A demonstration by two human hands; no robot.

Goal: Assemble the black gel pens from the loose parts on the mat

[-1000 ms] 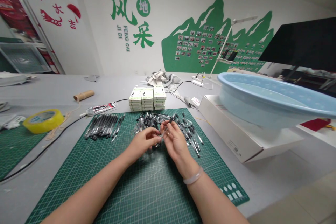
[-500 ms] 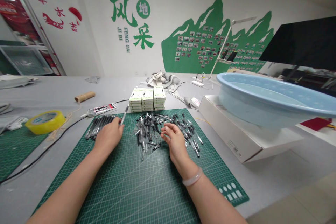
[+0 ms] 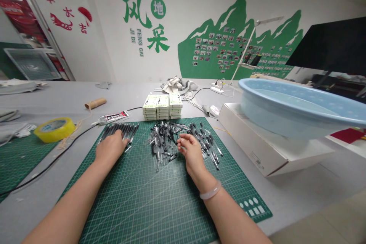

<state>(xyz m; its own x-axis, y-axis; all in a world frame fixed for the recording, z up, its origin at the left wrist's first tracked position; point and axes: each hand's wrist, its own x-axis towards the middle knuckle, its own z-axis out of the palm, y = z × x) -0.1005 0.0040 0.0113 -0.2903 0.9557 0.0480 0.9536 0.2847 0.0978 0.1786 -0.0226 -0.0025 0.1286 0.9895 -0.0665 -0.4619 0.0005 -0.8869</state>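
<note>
On the green cutting mat (image 3: 148,206), my left hand (image 3: 112,148) rests over a row of black-capped clear pens (image 3: 132,131). Its thumb is stretched out to the side, away from the fingers, and the hand covers the near part of the row. To the right lies a loose heap of clear and black pen parts (image 3: 162,141). My right hand (image 3: 191,153), with a pale bangle on the wrist, hovers at the heap's right side. Its fingers are curled with the tips close together; whatever they pinch cannot be made out. More pens (image 3: 211,148) lie scattered beyond it.
Small white-green boxes (image 3: 162,107) are stacked behind the heap. A blue basin (image 3: 286,110) sits on a white carton (image 3: 254,145) at right. Yellow tape (image 3: 54,129), a glue tube (image 3: 114,117) and a black cable (image 3: 60,156) are at left. Cloths (image 3: 177,84) lie behind.
The pen that stuck up from my left hand now lies with the row, and that hand has moved slightly left and let go. My right hand has barely moved; the view shifted slightly.
</note>
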